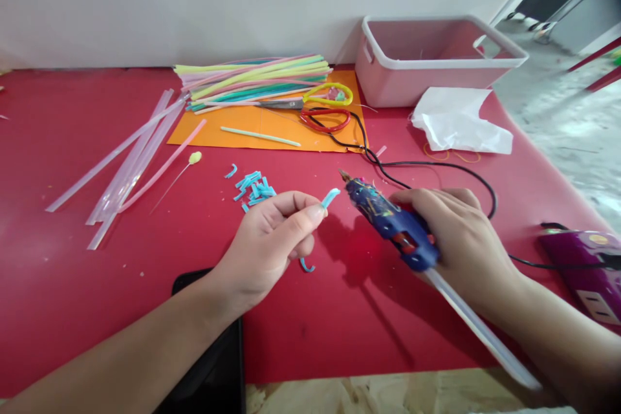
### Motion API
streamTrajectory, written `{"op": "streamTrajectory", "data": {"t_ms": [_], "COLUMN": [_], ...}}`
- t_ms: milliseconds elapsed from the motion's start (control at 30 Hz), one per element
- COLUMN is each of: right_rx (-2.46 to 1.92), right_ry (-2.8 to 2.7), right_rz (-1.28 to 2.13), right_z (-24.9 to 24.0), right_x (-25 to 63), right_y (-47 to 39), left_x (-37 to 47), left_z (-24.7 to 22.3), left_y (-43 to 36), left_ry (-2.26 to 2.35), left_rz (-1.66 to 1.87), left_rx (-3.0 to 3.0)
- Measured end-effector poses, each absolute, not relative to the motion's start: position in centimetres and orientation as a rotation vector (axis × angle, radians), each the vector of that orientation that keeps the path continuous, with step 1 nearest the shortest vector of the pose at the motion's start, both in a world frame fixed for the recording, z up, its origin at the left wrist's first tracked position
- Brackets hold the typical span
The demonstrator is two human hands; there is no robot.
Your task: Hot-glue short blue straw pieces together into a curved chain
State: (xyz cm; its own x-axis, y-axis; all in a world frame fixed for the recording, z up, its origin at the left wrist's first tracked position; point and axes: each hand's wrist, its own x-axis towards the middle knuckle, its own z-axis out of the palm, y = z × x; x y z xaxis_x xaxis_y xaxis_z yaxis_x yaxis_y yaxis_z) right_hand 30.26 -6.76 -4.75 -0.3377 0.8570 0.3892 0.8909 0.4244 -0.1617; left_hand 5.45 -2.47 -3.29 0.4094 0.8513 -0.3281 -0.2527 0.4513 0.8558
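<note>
Pinched between the thumb and forefinger of my left hand (276,239) is a short blue pipe cleaner piece (331,198). My right hand (460,239) is wrapped round the handle of a blue glue gun (388,223), its nozzle just right of the blue piece and apart from it. A clear glue stick (480,326) sticks out of the gun's back end. Behind my left hand lies a small heap of cut blue pieces (257,187). One curled blue piece (306,265) rests on the red table below that hand.
Scissors (310,105) and a bundle of coloured pipe cleaners (252,81) lie on an orange sheet (291,139). Clear glue sticks (136,162) lie left. A pink bin (398,81), crumpled white paper (460,119), a black cord (436,163) and a purple power strip (572,265) are right.
</note>
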Motion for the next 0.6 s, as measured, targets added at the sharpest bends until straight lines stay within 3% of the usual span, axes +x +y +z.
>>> {"op": "streamTrajectory", "data": {"t_ms": [200, 433, 600], "right_rx": [-1.716, -1.188, -1.068], "right_ry": [-2.325, -2.101, -2.137], "right_rz": [-0.352, -0.221, -0.216], "right_z": [-5.6, -3.1, -2.8], "right_x": [30.5, 28.7, 27.3], "right_y": [-6.4, -7.5, -8.1], "left_x": [5.3, 5.3, 5.3], "left_z": [-3.1, -2.9, -3.0], "left_y": [-2.2, -2.3, -2.8], "left_ry": [0.676, 0.606, 0.621], "left_rz": [0.694, 0.410, 0.276], "left_rx": [0.600, 0.609, 0.727]}}
